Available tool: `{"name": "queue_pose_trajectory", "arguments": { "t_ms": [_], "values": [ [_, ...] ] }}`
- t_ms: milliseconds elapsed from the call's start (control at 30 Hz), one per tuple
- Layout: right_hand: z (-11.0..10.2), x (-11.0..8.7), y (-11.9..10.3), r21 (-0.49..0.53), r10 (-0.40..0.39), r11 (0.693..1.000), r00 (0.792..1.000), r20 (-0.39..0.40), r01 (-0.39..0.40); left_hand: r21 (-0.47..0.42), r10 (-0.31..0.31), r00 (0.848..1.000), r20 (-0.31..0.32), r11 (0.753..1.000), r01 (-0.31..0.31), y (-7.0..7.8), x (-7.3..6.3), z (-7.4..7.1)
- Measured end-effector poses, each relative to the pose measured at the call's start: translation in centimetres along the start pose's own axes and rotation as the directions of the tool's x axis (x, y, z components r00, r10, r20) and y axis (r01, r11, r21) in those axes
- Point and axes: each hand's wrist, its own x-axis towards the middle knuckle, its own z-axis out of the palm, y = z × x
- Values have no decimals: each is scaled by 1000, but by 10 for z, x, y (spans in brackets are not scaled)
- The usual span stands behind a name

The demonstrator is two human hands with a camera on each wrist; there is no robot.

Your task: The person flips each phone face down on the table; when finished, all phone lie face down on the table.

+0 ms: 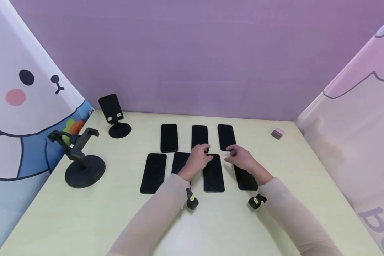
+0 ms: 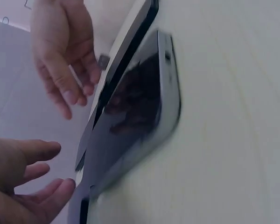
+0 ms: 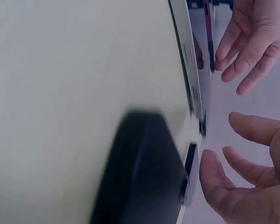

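Observation:
Several black-screened phones lie in two rows. My left hand (image 1: 197, 160) hovers, fingers loosely bent and holding nothing, between the second front phone (image 1: 180, 160) and the third front phone (image 1: 213, 177). Its fingertips overlap the lower end of the middle back phone (image 1: 199, 135). My right hand (image 1: 241, 158) holds nothing either. Its fingers reach close to the bottom edge of the right back phone (image 1: 225, 137), and its palm covers the top of the right front phone (image 1: 245, 179). In the left wrist view, a gap parts the thumb and fingers of my left hand (image 2: 25, 182).
A black stand with a round base (image 1: 85, 171) and a smaller black phone stand (image 1: 111, 108) occupy the left side. The left back phone (image 1: 169, 138) and left front phone (image 1: 153, 172) lie nearby. A small charger plug (image 1: 277, 133) sits at the right back, before a purple backdrop (image 1: 192, 60).

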Motion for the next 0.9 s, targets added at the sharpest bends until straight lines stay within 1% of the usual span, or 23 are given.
{"name": "queue_pose_trajectory", "arguments": {
  "t_ms": [67,133,167,267,433,533,733,900],
  "values": [
    [7,1,-2,19,8,1000,1000,16,-9,33,-23,1000,10,999,23,-3,-4,-7],
    [13,1,-3,39,20,999,999,34,-22,39,-57,998,31,998,56,-5,-8,-12],
    [16,1,-4,45,26,999,999,41,-28,46,-61,997,37,997,60,-6,-10,-13],
    [23,2,-7,70,36,997,998,59,-41,50,-78,996,53,996,76,-9,-14,-14],
    [31,6,-11,75,55,995,997,58,-59,55,-109,992,69,993,105,-14,-15,-12],
    [34,7,-12,73,71,995,996,49,-75,65,-106,992,73,993,101,-16,-14,-9],
    [37,11,-13,74,85,993,996,29,-87,109,-69,996,57,992,63,-19,-12,-6],
    [36,10,-13,100,85,991,996,27,-87,97,-83,994,69,992,76,-20,-10,-4]
  ]
}}
